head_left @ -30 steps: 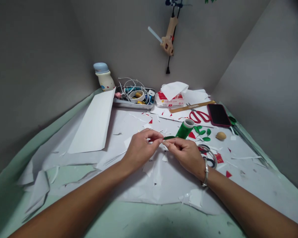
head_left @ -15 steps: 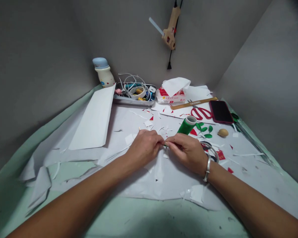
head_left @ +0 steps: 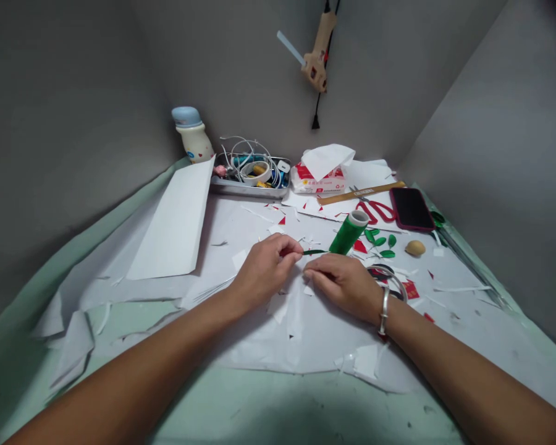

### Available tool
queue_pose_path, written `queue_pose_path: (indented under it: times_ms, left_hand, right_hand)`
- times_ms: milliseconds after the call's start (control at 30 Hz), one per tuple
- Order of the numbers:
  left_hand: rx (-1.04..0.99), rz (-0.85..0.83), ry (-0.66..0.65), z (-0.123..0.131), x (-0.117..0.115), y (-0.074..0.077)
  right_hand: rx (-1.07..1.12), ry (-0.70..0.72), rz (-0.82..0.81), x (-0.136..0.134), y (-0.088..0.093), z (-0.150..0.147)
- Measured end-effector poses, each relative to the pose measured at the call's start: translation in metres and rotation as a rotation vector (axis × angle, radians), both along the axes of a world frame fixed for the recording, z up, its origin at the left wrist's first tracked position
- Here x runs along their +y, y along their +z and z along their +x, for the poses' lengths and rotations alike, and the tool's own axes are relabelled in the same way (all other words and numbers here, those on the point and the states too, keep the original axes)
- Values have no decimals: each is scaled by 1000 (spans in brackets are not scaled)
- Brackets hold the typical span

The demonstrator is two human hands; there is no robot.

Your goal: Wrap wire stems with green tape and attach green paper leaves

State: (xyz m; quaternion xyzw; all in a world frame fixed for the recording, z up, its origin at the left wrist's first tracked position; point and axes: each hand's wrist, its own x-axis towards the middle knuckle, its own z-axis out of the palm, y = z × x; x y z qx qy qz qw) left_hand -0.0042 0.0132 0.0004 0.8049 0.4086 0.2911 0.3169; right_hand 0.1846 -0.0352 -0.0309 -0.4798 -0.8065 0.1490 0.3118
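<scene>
Fingers (head_left: 291,247) on the left hand (head_left: 264,270) are pinching a thin green stem (head_left: 314,252) tight. The right hand (head_left: 343,287) is curling just below the stem, and it is hard to tell if it is holding anything. A roll of green tape (head_left: 348,233) is sitting just beside the stem on white paper (head_left: 259,346).

The green tape roll (head_left: 348,233) looks smooth and faintly glossy. The tray (head_left: 245,191) is shiny metal, the paper sheet (head_left: 171,225) matt.
</scene>
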Motion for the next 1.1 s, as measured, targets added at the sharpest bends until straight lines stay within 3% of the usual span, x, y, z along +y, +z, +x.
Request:
queue_pose_path:
  times_ms: [133, 267, 400, 500, 600, 700, 833, 967, 1100]
  left_hand:
    - [164, 167, 41, -1, 2, -6]
    - [303, 353, -147, 0, 1, -13]
    - [279, 360, -289, 2, -1, -13]
    - [182, 252, -238, 2, -1, -7]
    - [54, 65, -135, 1, -1, 0]
    - [-1, 2, -24, 0, 0, 2]
    - [113, 104, 60, 0, 1, -5]
    - [274, 306, -82, 0, 0, -13]
    - [271, 320, -254, 1, -2, -12]
  right_hand:
    - [-177, 66, 128, -8, 5, -5]
    - [-117, 16, 246, -7, 8, -3]
    - [102, -92, 148, 3, 6, 6]
    - [199, -149, 4, 10, 2, 13]
    - [163, -92, -65, 12, -1, 14]
    - [18, 1, -10, 7, -1, 8]
    - [-185, 65, 129, -4, 4, -2]
    - [-171, 46, 274, -6, 9, -2]
    - [62, -45, 192, 3, 9, 7]
